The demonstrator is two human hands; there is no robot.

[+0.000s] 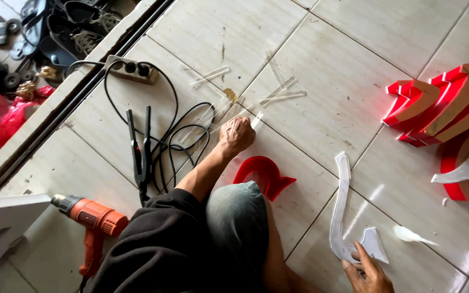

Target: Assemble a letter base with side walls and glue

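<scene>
- A thin clear plastic strip [257, 120] is pinched at its near end by the left hand [236, 135], which is closed into a loose fist with the knuckles up, low over the tiled floor [354, 32].
- The strip lies on the tiles at the near edge of a scatter of other clear strips [278, 92], which are spread out beyond the hand toward the upper middle of the view.
- A small smear of yellowish glue [230, 96] is seen among those strips.
- Just below the left forearm, a red channel-letter shell [264, 174] rests on the floor beside the bent knee [240, 217].
- The right hand [367, 275] is laid on the lower end of a white curved cut-out piece [341, 206]; its fingers are spread and pressed flat rather than curled.
- A small white offcut [411, 235] lies just to the right of that piece.
- To the left of the left arm, a black flat-iron-like heating tool [140, 146] and tangled black cables [183, 144] are found, leading to a power strip [131, 69].
- An orange heat gun [94, 225] lies near the bottom left.
- A stack of red and tan letter shells [446, 103] is piled at the right edge.
</scene>
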